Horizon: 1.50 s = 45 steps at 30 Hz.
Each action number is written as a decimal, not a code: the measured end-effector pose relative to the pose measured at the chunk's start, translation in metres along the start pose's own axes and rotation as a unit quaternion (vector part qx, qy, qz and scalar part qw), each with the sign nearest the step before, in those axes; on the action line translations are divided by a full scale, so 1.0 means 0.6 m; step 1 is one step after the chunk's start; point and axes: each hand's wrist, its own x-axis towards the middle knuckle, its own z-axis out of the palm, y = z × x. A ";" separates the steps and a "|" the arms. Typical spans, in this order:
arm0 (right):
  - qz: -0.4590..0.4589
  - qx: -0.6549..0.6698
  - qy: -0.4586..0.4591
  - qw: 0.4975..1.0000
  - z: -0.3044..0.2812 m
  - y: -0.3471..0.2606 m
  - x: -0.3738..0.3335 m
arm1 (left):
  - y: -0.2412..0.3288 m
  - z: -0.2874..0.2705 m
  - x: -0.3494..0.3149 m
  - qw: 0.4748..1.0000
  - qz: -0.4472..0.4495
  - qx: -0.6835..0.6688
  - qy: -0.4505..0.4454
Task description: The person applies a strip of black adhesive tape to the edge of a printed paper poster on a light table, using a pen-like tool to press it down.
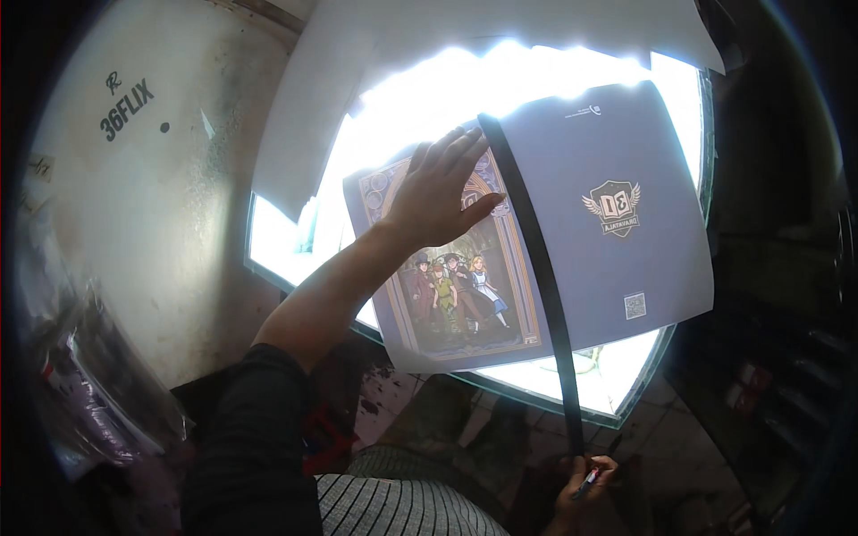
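My left hand [438,192] lies flat with its fingers spread on the left half of a large printed cover sheet [666,259]. That half carries a framed picture of several cartoon figures; the right half is plain grey-blue with a winged emblem and a square code. A long black strip [529,228] crosses the sheet lengthwise near its middle and runs past the near edge toward me. At its lower end my right hand [569,498] is closed, with a small slim red-and-pale object [587,483] showing at the fingers. What kind of object that is I cannot make out.
Beneath the sheet glows a glass-edged light table [617,384], with large pale sheets [393,36] curling over its far side. A white panel [134,223] with dark lettering stands at left. Clear plastic-wrapped items [103,393] lie lower left. Tiled floor [527,451] shows below.
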 end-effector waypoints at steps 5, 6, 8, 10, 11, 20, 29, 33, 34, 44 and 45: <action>-0.010 -0.085 -0.021 0.996 0.010 -0.054 0.000 | 0.010 -0.019 -0.003 0.998 -0.031 0.050 0.007; -0.085 -0.172 0.001 0.981 0.022 -0.084 0.001 | 0.009 -0.019 -0.003 0.998 -0.031 0.049 0.006; -0.156 -0.257 0.022 0.953 0.031 -0.091 -0.006 | 0.006 -0.019 -0.004 0.999 -0.023 0.035 0.018; -0.118 -0.192 0.028 0.974 0.042 -0.069 -0.013 | 0.006 -0.018 -0.002 0.999 -0.025 0.038 0.009; -0.117 -0.192 0.029 0.974 0.041 -0.060 -0.015 | 0.006 -0.019 -0.001 0.999 -0.028 0.043 0.001; -0.144 -0.172 -0.002 0.974 0.059 -0.041 -0.016 | -0.007 -0.024 -0.007 0.999 -0.022 0.045 -0.004; -0.164 -0.181 0.000 0.970 0.070 -0.035 -0.023 | -0.014 -0.027 -0.018 0.999 -0.025 0.045 -0.009; -0.158 -0.186 0.010 0.970 0.076 -0.042 -0.032 | -0.014 -0.025 -0.019 0.999 -0.022 0.046 -0.013; -0.174 -0.200 0.022 0.964 0.078 -0.047 -0.031 | -0.011 -0.024 -0.016 0.998 -0.020 0.059 -0.017; -0.300 -0.194 -0.027 0.934 0.075 -0.055 0.001 | 0.021 -0.024 0.002 1.000 -0.004 0.011 0.010; -0.305 -0.199 -0.023 0.931 0.077 -0.059 0.003 | 0.016 -0.017 0.003 1.000 0.007 -0.001 0.028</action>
